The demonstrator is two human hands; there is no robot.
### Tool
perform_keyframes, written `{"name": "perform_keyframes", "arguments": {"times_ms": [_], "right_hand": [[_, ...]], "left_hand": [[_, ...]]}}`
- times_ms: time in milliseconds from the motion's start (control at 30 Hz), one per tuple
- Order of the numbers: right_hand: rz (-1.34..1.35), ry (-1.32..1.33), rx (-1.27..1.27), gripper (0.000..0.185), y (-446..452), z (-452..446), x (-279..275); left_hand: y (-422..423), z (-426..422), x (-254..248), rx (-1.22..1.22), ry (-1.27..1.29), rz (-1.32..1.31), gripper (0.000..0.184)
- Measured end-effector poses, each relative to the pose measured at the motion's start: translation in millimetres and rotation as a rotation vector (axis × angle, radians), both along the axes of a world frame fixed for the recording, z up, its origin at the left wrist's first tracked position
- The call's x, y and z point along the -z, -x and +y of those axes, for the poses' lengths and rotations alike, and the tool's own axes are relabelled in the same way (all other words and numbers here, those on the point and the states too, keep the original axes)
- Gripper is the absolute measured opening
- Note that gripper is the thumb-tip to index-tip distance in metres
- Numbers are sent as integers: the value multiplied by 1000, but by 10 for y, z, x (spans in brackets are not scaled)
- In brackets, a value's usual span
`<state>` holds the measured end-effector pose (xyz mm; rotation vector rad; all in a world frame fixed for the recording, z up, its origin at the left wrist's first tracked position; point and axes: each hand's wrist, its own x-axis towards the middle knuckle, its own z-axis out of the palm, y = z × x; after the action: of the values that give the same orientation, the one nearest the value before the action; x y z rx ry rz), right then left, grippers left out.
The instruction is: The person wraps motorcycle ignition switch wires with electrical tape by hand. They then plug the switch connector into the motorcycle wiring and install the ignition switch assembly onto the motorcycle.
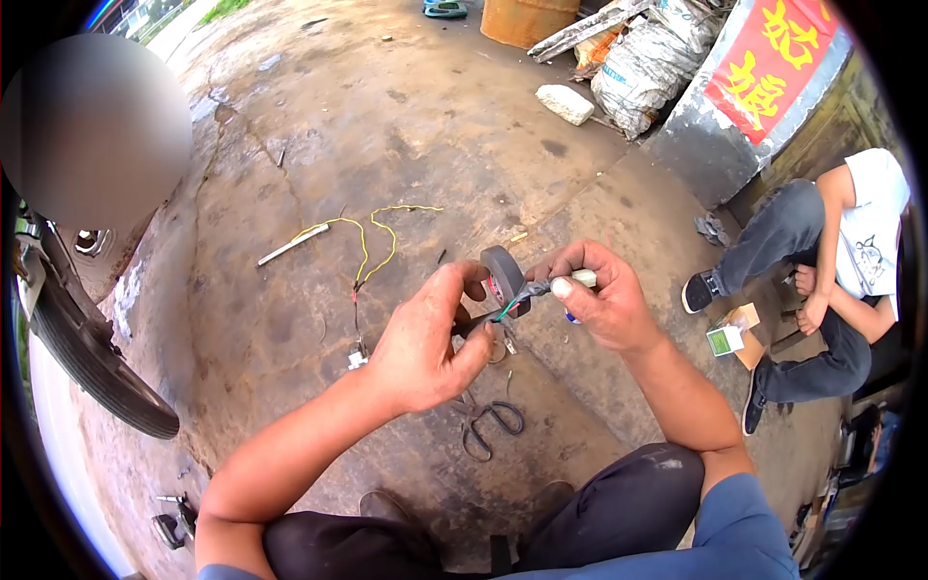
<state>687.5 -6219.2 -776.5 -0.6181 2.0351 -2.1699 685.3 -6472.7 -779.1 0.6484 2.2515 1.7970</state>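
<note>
Black tape roll [505, 271] in L hand [427, 333], white conn. [585, 277] in R hand [611, 302].

Red banner [770, 53] at 2 o'clock says 姑娘 in big yellow characters. Blue lettering on the white sack [650, 72] around 1, the small box [725, 340] near 3 and the tape roll's [496, 259] red label seem too blurry to read, tbh.

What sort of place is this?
Probably an outdoor yard, perhaps a makeshift repair spot: scissors lie on the stained ground, a tyre shows at the left, and a rusty-looking drum stands at the far edge.
</note>
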Motion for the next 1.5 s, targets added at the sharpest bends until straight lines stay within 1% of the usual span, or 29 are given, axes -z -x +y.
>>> {"name": "perform_keyframes", "arguments": {"times_ms": [67, 100, 167, 233, 300, 367, 433, 467, 500, 533, 567, 600, 633, 667, 700, 800, 967, 1033, 1067, 1100, 1133, 1167, 1200, 1233, 1267, 1300, 1367, 1433, 1500], "right_hand": [[-54, 4, 49, 14, 24, 8, 11], [-104, -21, 55, 14, 54, 28, 2], [-152, -47, 57, 13, 91, 33, -50], [-329, -304, -2, 16, 74, 28, -126], [-365, -288, -19, 20, 67, -6, -79], [-199, -710, -70, 24, 69, -26, -64], [-177, -692, -11, 25, 32, -102, -76], [-77, -690, 17, 25, 22, -116, -22], [25, -688, 44, 25, 23, -120, 27], [25, -687, 44, 25, 37, -118, 78], [-183, -503, -10, 25, 49, -117, 135], [-387, -312, -65, 25, 57, -131, 158], [-390, -310, -65, 25, 52, -156, 153], [-558, -92, -51, 24, 38, -196, 116], [-720, 129, -35, 24, 28, -219, 74], [-766, 194, -77, 24, 50, -169, 44], [-837, 252, -145, 23, 29, -217, 59], [-700, 190, -128, 23, 44, -214, 159], [-700, 191, -128, 23, 41, -215, 156], [-592, 81, -95, 20, 41, -217, 142], [-481, -26, -59, 17, 41, -213, 125], [-480, -21, -53, 17, 37, -198, 104], [-364, -55, 4, 14, 40, -179, 77], [-310, -73, 40, 13, 51, -173, 68], [-257, -92, 77, 12, 65, -166, 62], [46, -277, 80, 11, 91, -168, 53], [394, -477, 41, 11, 98, -125, 25], [491, -505, -75, 11, 57, -113, -6], [431, -449, -166, 12, 26, -130, 88]], "left_hand": [[-2, 32, -20, -51, 133, 459, 29], [22, 19, 17, -52, 137, 455, 29], [140, -31, 122, -14, 323, 702, 29], [219, -83, 163, -5, 328, 728, 25], [259, -99, 221, 17, 279, 751, 25], [256, -115, 267, 44, 323, 772, 26], [237, -98, 303, 43, 240, 747, 34], [205, -97, 293, 44, 242, 747, 34], [160, -92, 242, 36, 342, 822, 39], [137, -93, 213, 29, 443, 895, 45], [154, -108, 206, 29, 444, 894, 45], [193, -135, 199, 66, 478, 1085, 49], [232, -149, 195, 106, 509, 1275, 53], [269, -137, 219, 81, 475, 1387, 49], [302, -136, 210, 83, 474, 1386, 49], [364, -126, 244, 134, 496, 1466, 50], [398, -122, 384, 180, 453, 1297, 46], [289, -122, 253, 136, 370, 1171, 45], [230, -96, 245, 108, 337, 1116, 44], [170, -70, 238, 80, 302, 1061, 43], [126, -5, 245, 18, 1, 694, 38], [98, -22, 203, 94, -206, 224, 29], [69, -29, 110, 47, -461, -237, 21], [135, 63, 61, -104, -554, -468, 15], [153, 65, 36, -168, -561, -571, 13], [168, 86, 24, -216, -574, -683, 13], [216, 61, 89, -100, -437, -845, 14], [195, 149, 17, -66, -140, -883, 14], [163, 221, 238, 37, 52, -794, 11]]}}
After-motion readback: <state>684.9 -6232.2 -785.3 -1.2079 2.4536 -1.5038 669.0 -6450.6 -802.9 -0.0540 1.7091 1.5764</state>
